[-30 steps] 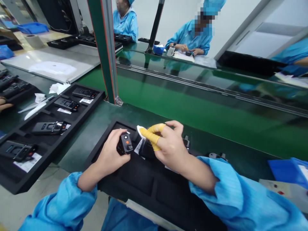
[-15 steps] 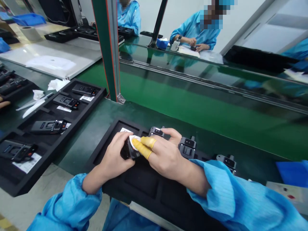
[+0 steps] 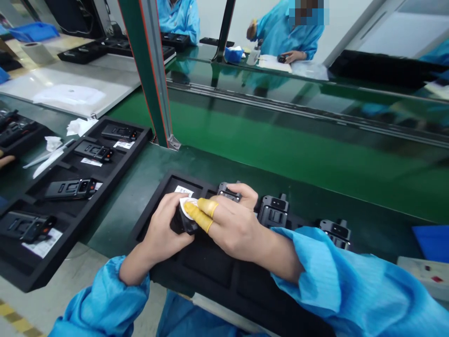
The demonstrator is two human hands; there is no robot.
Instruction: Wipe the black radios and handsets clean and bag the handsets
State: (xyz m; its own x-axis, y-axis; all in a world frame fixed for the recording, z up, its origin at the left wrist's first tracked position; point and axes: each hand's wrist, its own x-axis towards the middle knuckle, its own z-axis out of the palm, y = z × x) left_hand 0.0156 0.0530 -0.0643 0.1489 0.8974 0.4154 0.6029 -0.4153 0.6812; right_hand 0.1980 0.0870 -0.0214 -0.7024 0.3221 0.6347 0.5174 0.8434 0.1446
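My left hand is wrapped round a black handheld device that looks like a two-way radio, mostly hidden by my fingers. With yellow finger cots on two fingers, my right hand presses a folded white wipe against the device's upper face. Both hands are over a black foam tray. Along its far side stand similar devices: one partly behind my right hand, another just beyond it and a third near my right sleeve. A white label lies in the tray's far left pocket.
Left of me, a second foam tray holds several black devices with white labels. Beyond it are crumpled white wipes. A green upright post rises from the bench. Opposite sits a co-worker. A blue bin is at right.
The wipe and the fingers on it have shifted slightly left, and the device has tilted a little. My view has moved slightly. The co-worker opposite has raised one hand off the work.
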